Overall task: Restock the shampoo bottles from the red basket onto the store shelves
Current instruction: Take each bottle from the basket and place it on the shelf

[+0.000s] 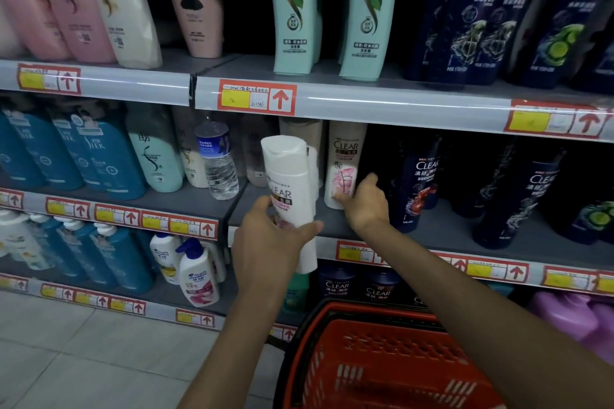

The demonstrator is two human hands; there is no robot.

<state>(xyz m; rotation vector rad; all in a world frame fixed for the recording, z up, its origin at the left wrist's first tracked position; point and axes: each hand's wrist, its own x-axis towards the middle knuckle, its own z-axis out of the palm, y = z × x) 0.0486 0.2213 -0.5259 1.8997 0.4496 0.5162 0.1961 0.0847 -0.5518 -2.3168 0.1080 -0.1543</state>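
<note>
While the left hand (269, 242) curls tight around a white shampoo bottle (292, 189) in the middle of the frame, the right hand (365, 204) has loose fingers touching the bottom of a pink-and-white bottle (345, 159) standing on the shelf (442, 232). A red basket (382, 362) sits at the bottom.

the white bottle (292, 196) is smooth plastic with a soft sheen, and its cap is a little glossier. the basket (382, 362) is red moulded plastic, a slotted lattice with a dull finish. the shelf (445, 226) looks like grey painted metal, matt. the rail (398, 106) on its front edge is clear glossy plastic that catches a streak of light, with paper tags (255, 99) behind it. the water bottle (219, 166) is clear ribbed plastic. the navy bottles (491, 16) are glossy, the mint bottles (294, 10) satin. the floor (83, 359) is pale smooth tile.
</note>
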